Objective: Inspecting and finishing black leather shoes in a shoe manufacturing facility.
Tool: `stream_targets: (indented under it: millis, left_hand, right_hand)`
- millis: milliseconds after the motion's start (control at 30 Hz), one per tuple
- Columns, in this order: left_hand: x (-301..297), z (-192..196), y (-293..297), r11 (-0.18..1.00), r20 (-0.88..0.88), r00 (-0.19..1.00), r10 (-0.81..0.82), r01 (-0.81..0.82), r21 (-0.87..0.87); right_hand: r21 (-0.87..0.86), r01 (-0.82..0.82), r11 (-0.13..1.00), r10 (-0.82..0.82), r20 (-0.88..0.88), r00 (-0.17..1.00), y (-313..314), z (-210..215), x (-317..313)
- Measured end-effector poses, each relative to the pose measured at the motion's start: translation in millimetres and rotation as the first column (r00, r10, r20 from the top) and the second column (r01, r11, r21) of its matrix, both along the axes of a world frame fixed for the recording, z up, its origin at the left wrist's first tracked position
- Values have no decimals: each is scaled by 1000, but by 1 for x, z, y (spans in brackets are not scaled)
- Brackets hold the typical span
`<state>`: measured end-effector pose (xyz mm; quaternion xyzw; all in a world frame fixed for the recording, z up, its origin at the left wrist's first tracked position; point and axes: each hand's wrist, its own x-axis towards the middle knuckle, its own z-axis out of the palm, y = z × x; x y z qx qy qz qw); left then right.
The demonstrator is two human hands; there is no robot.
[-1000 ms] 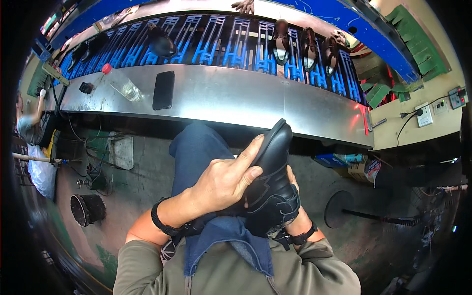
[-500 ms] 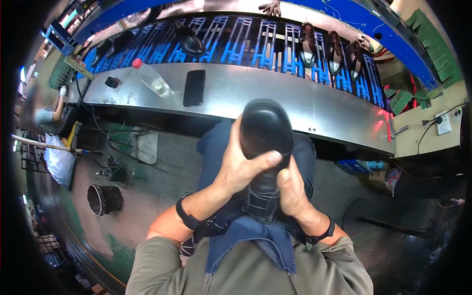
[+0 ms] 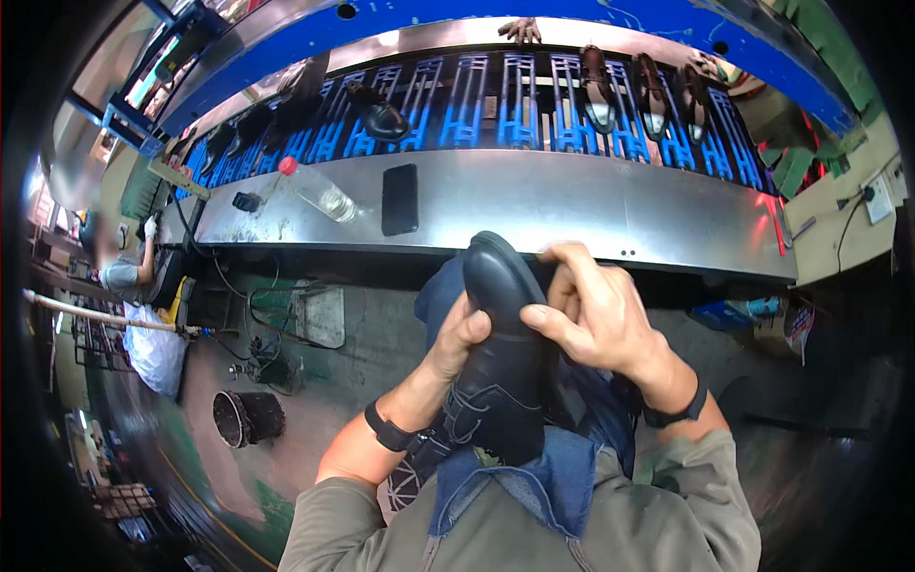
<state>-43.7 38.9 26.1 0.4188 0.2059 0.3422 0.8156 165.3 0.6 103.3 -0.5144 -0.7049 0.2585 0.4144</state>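
A black lace-up leather shoe (image 3: 500,286) is held over my lap, toe pointing away and its upper rolled somewhat to the left. Along its left side, my left hand (image 3: 446,351) is closed round it, the thumb resting near the vamp and the other fingers hidden beneath. My right hand (image 3: 610,319) is at the right side of the forefoot. Its thumb presses against the shoe's side while the fingers curl by the sole edge. Laces (image 3: 472,408) and the dark ankle opening face me.
Ahead runs a steel ledge (image 3: 572,205) with a phone (image 3: 400,199), a plastic bottle (image 3: 324,195) and a small black object (image 3: 247,201). Beyond, a blue-slatted conveyor (image 3: 467,100) carries several shoes. Another person's hand (image 3: 520,30) shows behind it. A black bucket (image 3: 250,418) stands on the floor at left.
The shoe has been turned so more of its right side and sole edge shows. My right hand has moved from beside the instep up to the forefoot. The whole view has shifted slightly.
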Motion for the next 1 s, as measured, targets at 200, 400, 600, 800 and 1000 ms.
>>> stream_targets:
  millis: [200,400,600,800,1000]
  left_hand:
    - [20,41,-10,798,-215,923,320,-140,587]
    - [29,66,-13,690,-333,844,420,-59,721]
    - [34,79,-16,709,-360,839,408,-43,704]
    - [31,70,-16,756,-347,870,351,-45,653]
    - [29,65,-21,759,-336,876,346,-51,649]
  right_hand:
    - [247,-30,969,26,21,999,5,-5,2]
    - [117,-112,987,117,-29,993,1,3,15]
    - [306,-201,931,255,-149,955,15,3,23]
    - [268,-278,923,348,-265,899,15,0,19]
    - [368,-326,871,362,-32,932,12,17,18]
